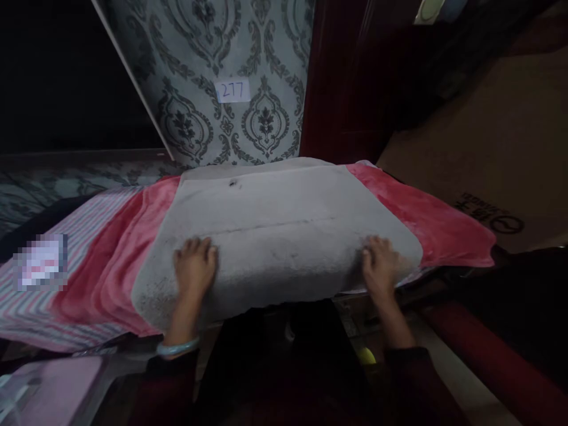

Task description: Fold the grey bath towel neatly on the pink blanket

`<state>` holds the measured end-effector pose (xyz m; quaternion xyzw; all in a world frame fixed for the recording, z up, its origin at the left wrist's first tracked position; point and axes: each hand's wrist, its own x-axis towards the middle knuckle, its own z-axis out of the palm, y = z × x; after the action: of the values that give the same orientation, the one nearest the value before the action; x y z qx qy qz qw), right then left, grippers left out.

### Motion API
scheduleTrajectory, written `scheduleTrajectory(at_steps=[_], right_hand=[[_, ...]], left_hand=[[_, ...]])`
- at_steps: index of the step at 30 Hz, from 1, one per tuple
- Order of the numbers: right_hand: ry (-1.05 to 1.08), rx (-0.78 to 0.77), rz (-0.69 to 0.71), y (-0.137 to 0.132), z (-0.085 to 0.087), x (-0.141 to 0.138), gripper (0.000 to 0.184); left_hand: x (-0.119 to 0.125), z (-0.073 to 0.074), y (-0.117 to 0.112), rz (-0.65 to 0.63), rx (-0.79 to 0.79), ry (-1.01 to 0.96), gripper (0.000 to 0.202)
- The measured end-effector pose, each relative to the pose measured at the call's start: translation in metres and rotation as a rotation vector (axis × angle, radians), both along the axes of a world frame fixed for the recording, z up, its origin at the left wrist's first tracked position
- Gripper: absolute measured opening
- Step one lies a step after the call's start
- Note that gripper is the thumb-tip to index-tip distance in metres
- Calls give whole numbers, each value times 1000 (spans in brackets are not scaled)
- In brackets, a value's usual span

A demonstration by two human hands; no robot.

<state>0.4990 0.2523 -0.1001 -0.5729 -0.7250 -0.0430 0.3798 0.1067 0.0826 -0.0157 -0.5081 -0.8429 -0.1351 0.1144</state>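
Observation:
A grey fabric sheet (pixel 266 248), soft-looking and marked with dark stains and a long crease, drapes over a red blanket (pixel 426 213). My left hand (pixel 194 266) rests on the sheet's left part near the front, fingers apart and slightly bent against the cloth. On the right part, my right hand (pixel 380 263) touches the sheet in much the same way, its fingers slightly blurred. Neither hand shows a fold of cloth pinched in it. The sheet's front edge hangs down towards my lap.
A striped cloth (pixel 89 228) lies under the blanket, bearing a phone-like item (pixel 41 260), blurred out. Behind are patterned wallpaper (pixel 186 77) with a paper marked 277 (pixel 233 90), and a dark screen (pixel 71 77). A large cardboard box (pixel 501 136) stands at right.

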Motion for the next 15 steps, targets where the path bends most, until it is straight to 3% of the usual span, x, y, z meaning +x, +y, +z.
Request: scheduleTrajectory(at_steps=[4, 7, 11, 15], right_hand=[[-167, -26, 443, -34, 17, -92, 50], [-275, -56, 508, -48, 20, -125, 49], [-365, -35, 468, -49, 12, -124, 48], [-377, 42, 469, -45, 3, -119, 50]], left_hand=[[78, -20, 29, -423, -70, -6, 49], [110, -36, 36, -510, -62, -5, 60], [93, -41, 21, -446, -38, -56, 66], [43, -35, -13, -150, -26, -64, 64]])
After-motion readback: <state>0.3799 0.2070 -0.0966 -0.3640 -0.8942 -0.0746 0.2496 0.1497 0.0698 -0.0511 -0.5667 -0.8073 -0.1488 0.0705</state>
